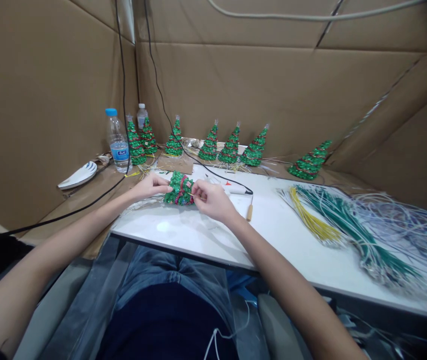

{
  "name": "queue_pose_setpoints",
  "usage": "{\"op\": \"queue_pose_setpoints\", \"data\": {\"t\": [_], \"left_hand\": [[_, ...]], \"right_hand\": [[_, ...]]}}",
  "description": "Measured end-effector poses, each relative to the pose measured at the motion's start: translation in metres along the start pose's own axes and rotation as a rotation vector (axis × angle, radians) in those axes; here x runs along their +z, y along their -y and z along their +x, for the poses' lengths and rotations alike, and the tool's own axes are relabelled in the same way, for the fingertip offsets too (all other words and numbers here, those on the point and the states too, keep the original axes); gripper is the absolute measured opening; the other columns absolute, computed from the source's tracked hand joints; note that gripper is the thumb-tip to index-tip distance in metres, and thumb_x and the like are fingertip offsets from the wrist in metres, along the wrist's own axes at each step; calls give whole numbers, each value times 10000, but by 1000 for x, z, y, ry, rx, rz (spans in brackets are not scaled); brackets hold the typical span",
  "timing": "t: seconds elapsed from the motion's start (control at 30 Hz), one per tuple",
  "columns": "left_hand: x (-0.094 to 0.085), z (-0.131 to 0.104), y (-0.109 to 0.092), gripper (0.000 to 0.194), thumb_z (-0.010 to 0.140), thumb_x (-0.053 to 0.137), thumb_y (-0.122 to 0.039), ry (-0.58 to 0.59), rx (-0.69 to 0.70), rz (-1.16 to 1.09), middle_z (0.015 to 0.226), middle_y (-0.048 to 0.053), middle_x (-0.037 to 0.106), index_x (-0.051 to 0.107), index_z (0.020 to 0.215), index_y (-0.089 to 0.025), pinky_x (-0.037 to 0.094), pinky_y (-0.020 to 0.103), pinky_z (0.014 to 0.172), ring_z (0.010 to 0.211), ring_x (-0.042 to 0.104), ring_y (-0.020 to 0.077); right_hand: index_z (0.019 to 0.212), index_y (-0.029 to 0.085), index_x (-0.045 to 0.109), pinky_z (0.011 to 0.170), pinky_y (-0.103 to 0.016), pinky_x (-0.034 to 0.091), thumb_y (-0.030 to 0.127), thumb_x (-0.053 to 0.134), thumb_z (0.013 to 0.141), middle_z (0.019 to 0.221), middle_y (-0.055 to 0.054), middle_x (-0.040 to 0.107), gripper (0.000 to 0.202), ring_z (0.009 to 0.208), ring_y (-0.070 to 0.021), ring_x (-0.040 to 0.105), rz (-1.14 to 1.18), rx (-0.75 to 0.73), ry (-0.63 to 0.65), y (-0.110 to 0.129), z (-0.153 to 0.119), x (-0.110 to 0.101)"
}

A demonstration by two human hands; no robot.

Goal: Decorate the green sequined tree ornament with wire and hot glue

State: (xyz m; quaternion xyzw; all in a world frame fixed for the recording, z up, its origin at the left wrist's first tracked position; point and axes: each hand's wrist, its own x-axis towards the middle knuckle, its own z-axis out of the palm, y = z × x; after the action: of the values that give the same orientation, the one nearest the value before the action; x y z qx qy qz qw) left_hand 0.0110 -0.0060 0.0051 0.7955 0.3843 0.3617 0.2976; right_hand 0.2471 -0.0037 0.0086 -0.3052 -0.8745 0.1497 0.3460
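Observation:
A small green beaded Christmas tree (177, 189) with red bands lies on its side on the white tabletop, between my hands. My left hand (152, 187) grips its left end, thumb and fingers closed on the beads. At the tree's right side, my right hand (209, 199) is pinched, with fingertips against the red trim. A thin yellowish piece shows at those fingertips, too small to name for certain. Just right of this hand, a tool with a wooden handle (250, 212) lies on the table.
Several finished-looking trees (230, 145) stand along the back, and one leans (310, 161) at the right. A water bottle (119, 145) and white dish (79, 175) are at left. Yellow strands (313, 217) and green strands (356, 230) cover the right side. A black cable (123, 95) hangs across the left.

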Motion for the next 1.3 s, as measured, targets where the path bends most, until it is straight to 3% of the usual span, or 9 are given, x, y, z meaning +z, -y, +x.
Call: {"op": "queue_pose_setpoints", "data": {"t": [0.13,0.4,0.53,0.67,0.77,0.93,1.07,1.3], "left_hand": [[2,1,1,574,775,564,-542,52,0,68,481,-55,207,260,444,-184,148,255,478,479,213,67],[4,3,3,558,798,565,-495,108,31,153,481,-60,212,282,440,-174,174,250,471,479,218,63],[4,3,2,548,803,560,-480,110,45,153,483,-59,226,295,438,-168,189,244,473,483,236,63],[4,2,2,534,805,557,-460,99,42,157,487,-60,229,303,439,-165,187,239,472,482,240,61],[4,2,1,522,800,563,-444,104,45,162,482,-60,243,318,436,-162,196,236,471,481,244,60],[5,3,-1,468,743,609,-402,109,54,180,454,-58,292,375,422,-155,217,229,466,470,275,61],[6,2,-3,460,729,606,-417,118,29,187,457,-61,273,370,431,-158,205,224,460,468,263,60],[7,1,-1,431,722,608,-426,126,11,193,464,-53,302,417,451,-151,220,218,464,484,287,66]], "right_hand": [[740,208,485,571,-228,372,117,475,689,594,25,540,104,534,-123,502,22,-12,10,1,0,2],[741,209,466,578,-236,373,109,477,733,631,19,554,101,543,-120,512,23,4,5,-2,3,12],[747,199,494,577,-232,402,172,580,716,654,12,599,95,564,-119,551,62,111,2,-1,3,5],[765,188,528,555,-232,422,144,593,688,615,17,608,109,557,-125,574,183,236,116,-2,1,-6],[756,189,522,573,-238,442,124,572,701,629,13,601,99,588,-130,588,208,203,137,-3,1,-7],[764,202,500,605,-237,423,86,535,734,649,23,593,125,617,-124,576,61,68,90,-6,1,1],[753,202,486,604,-233,415,100,541,748,636,27,583,115,608,-121,569,49,59,85,-4,1,2],[758,188,520,558,-223,408,148,605,692,591,33,597,115,546,-112,559,128,173,271,-4,0,-15]]}}
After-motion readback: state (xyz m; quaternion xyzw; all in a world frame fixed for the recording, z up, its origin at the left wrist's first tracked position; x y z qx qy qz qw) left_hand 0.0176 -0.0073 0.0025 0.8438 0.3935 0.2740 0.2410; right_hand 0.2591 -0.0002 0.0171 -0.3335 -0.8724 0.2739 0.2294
